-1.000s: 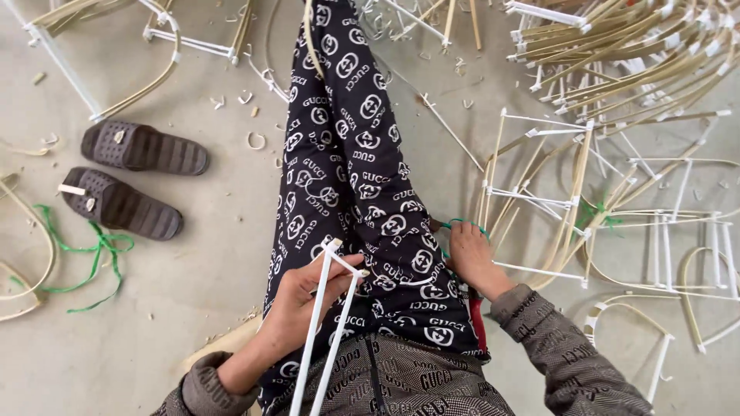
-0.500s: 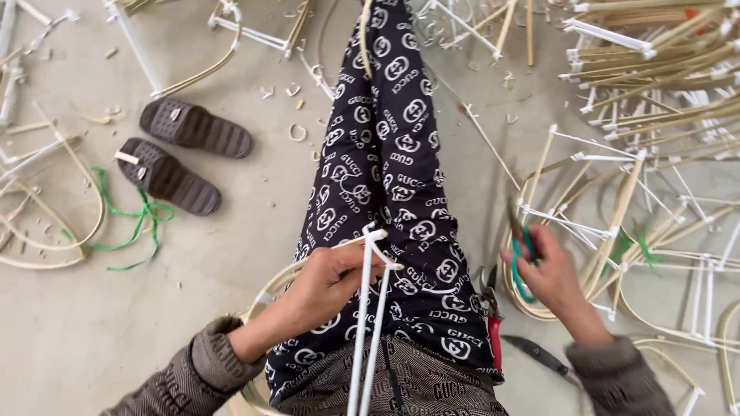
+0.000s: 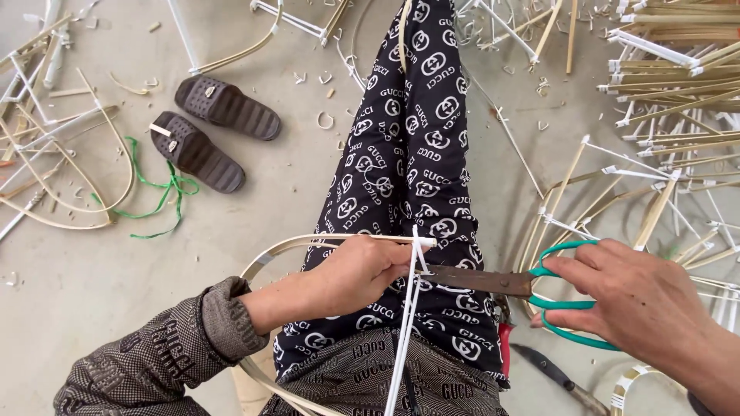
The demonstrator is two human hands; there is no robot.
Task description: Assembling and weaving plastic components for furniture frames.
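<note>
A bare concrete floor (image 3: 92,323) spreads below me, littered with bamboo offcuts, with heaps of taped bamboo frames (image 3: 663,100) to the right and a pair of dark sandals (image 3: 204,131) lying beside a loose green cord (image 3: 154,200) on the left. I sit with legs stretched forward in black patterned trousers (image 3: 408,154), which gives me a lap to work over.

My left hand (image 3: 358,270) is closed around a bent bamboo hoop (image 3: 308,243) just where white strips (image 3: 405,339) are bound to it; gripping at the joint seems to hold the binding steady and the strips taut as they hang towards me. My right hand (image 3: 640,296) has its fingers through the green handles of the scissors (image 3: 509,281), gripping them. The rusty blades reach level across to the strips, right beside my left fingers, as if lined up at the knot. I cannot tell whether the blades are parted or closed.
</note>
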